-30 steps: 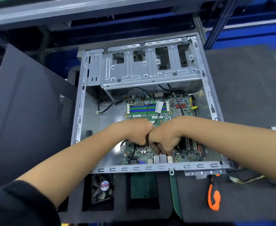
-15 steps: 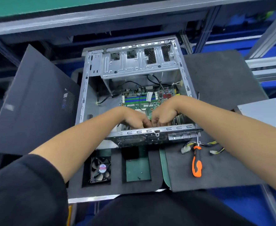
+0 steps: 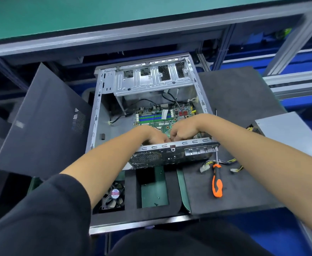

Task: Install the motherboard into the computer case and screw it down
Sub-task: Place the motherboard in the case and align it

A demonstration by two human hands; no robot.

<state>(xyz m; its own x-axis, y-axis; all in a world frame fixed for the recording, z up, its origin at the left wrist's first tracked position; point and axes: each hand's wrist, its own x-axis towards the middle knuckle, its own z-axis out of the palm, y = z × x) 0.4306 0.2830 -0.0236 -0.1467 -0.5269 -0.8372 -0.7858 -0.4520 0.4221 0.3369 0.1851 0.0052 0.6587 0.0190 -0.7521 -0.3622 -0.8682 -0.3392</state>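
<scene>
The open silver computer case (image 3: 95,115) lies on its side on dark foam. Inside it the green motherboard (image 3: 151,117) with blue memory slots lies flat on the case floor. My left hand (image 3: 151,134) and my right hand (image 3: 184,130) reach in over the near wall of the case. Both sit side by side on the near part of the board with curled fingers. The case's near rail hides their fingertips and whatever is under them.
An orange-and-black screwdriver (image 3: 217,183) lies on the foam mat (image 3: 234,100) right of the case, beside loose power cables (image 3: 205,168). A grey power supply (image 3: 288,132) sits far right. The black side panel (image 3: 46,122) leans at left. A fan (image 3: 114,196) rests in a foam pocket.
The view has pulled back and up, so the case looks smaller. My hands, pressed together as fists a second ago, now sit slightly apart at the board's near edge.
</scene>
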